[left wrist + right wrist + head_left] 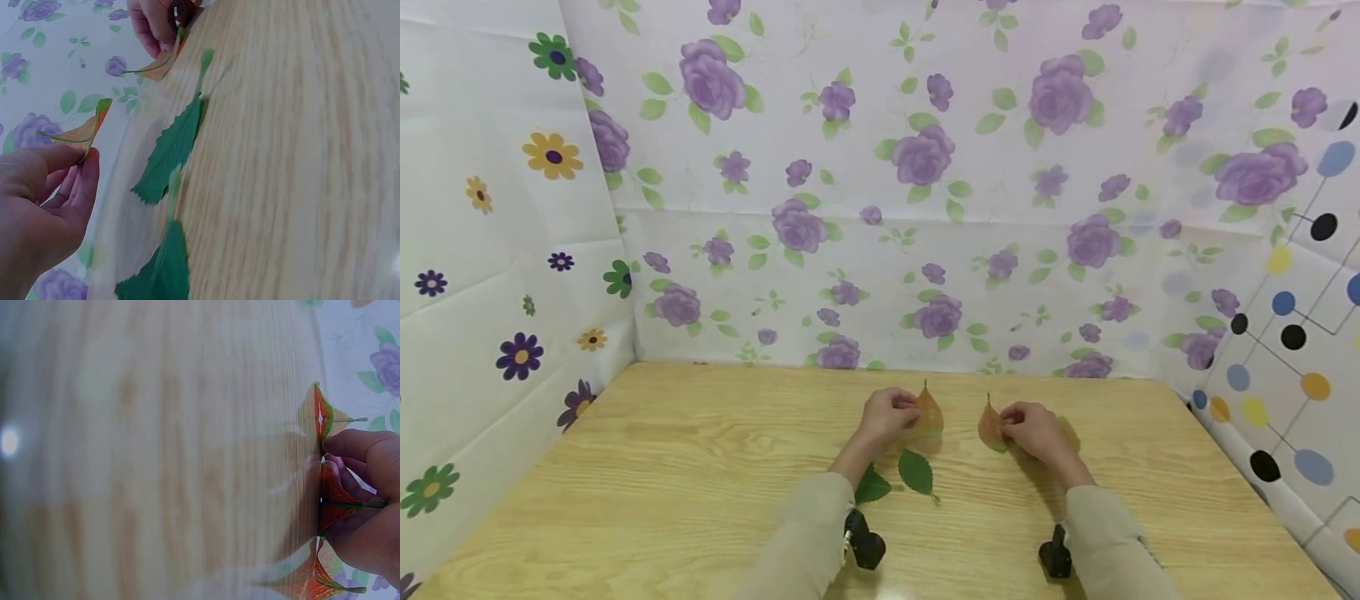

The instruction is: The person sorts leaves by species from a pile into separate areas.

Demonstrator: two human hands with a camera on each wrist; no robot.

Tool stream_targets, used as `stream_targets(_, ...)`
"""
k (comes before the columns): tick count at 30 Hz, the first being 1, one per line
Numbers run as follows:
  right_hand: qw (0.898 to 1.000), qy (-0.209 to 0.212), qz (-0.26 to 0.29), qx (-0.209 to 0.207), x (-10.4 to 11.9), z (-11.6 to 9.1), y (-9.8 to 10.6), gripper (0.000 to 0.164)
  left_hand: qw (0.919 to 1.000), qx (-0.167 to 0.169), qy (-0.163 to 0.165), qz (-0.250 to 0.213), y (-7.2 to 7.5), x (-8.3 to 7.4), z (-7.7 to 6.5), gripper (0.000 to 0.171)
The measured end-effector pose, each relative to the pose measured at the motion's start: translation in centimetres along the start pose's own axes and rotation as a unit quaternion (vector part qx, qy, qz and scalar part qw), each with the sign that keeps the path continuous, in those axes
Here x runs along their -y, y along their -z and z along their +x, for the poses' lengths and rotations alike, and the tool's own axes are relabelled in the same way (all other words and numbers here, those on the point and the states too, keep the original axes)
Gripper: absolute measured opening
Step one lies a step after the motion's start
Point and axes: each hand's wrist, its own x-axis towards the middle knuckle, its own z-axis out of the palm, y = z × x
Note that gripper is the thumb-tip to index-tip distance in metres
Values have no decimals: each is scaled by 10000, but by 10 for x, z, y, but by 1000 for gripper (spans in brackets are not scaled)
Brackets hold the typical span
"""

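My left hand (887, 414) pinches an orange leaf (928, 410) by its edge between thumb and fingers. In the left wrist view that leaf (78, 134) is folded up, held at its lower end. To the right, my right hand (1037, 431) pinches a second orange leaf (990, 427) near the tabletop. Another orange-and-green leaf (1069, 433) lies partly hidden behind this hand. From the right wrist, one red-orange leaf (324, 419) is at the fingertips, one (337, 503) sits beneath the hand and one (319, 578) beside it.
Two green serrated leaves, one (916, 472) fully visible and one (872, 485) partly behind the left forearm, lie on the wooden table (700, 483). A flowered cloth (865, 275) hangs along the back edge. Black wrist devices (867, 546) show below both forearms.
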Motion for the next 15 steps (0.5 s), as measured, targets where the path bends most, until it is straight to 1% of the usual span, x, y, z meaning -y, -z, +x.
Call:
stream_targets(2, 10000, -25, -7, -9, 1, 0, 0, 18, 9999, -50, -37, 126, -6, -1, 1, 15)
stream_targets(4, 10000, -30, -22, -12, 1, 0, 0, 18, 9998, -31, -27, 196, -13, -3, 2, 15)
stream_targets(8, 10000, -17, -57, -11, 1, 0, 0, 18, 9998, 17, 172, 73, -26, -8, 4, 15)
stream_targets(11, 10000, 24, -87, -43, 0, 1, -1, 18, 9997, -48, 211, 92, -33, -9, 6, 13)
stream_targets(15, 9999, 37, -105, -82, -1, 0, -1, 17, 9988, -168, 89, 457, -40, -9, 8, 11)
